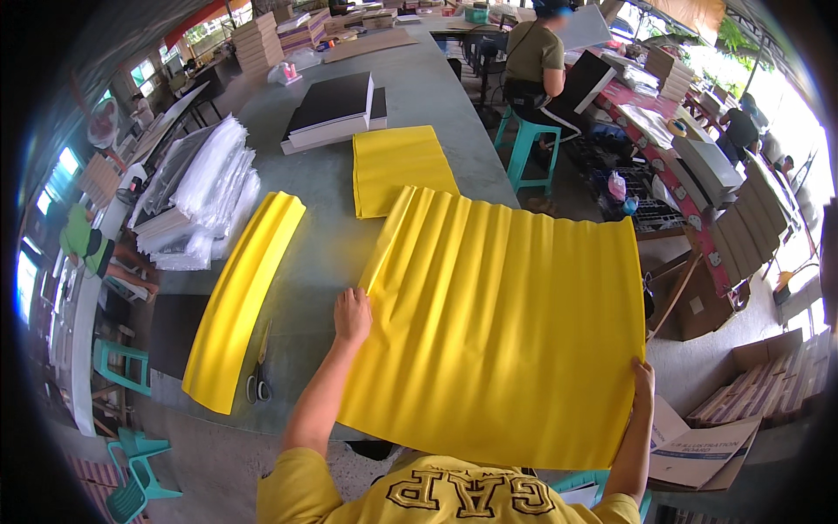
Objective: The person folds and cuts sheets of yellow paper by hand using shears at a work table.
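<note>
A large yellow sheet (497,323), rippled with parallel creases, spreads in front of me over the near end of the table. My left hand (353,314) is closed on its left edge, where the sheet curls over. At the opposite edge, low on the right, my right hand (643,381) grips it too. A long, narrow yellow strip (244,301) lies to the left, bowed along its length. Between that strip and my left arm rest scissors (259,375) with dark handles. Just beyond the sheet is a folded yellow piece (403,170), flat on the table.
Black-topped white boards (332,109) are stacked farther up the grey table (297,236). Plastic-wrapped packs (196,192) pile at its left edge. Someone (537,70) sits on a teal stool (528,148) beyond the table's right side. An open cardboard box (707,445) stands at lower right.
</note>
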Available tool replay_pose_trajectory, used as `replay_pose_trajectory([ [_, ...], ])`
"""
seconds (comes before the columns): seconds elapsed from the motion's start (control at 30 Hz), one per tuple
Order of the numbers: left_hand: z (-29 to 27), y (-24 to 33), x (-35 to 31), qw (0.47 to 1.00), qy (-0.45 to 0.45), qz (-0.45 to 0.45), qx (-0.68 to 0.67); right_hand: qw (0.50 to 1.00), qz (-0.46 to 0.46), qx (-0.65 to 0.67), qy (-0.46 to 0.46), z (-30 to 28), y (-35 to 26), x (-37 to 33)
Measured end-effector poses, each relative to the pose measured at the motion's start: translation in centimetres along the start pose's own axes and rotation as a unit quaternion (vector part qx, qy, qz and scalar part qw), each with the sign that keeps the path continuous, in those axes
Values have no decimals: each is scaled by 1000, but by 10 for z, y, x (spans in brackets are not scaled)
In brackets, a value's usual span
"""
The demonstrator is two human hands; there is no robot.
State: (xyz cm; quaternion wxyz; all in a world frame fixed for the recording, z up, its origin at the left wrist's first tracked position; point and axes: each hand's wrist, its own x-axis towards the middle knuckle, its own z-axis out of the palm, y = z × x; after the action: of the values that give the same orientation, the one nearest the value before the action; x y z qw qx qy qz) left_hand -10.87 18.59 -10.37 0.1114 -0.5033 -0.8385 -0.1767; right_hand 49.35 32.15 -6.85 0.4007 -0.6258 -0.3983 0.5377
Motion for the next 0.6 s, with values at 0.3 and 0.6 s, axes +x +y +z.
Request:
replay_pose_trajectory([
  [0.3, -47, -54, 33, 926, -24, -224, -302, 1000, 13, -18, -12, 12, -16, 3],
  [0.6, -38, -77, 14, 991, -18, -118, 51, 996, -5, -25, -87, 39, -18, 10],
])
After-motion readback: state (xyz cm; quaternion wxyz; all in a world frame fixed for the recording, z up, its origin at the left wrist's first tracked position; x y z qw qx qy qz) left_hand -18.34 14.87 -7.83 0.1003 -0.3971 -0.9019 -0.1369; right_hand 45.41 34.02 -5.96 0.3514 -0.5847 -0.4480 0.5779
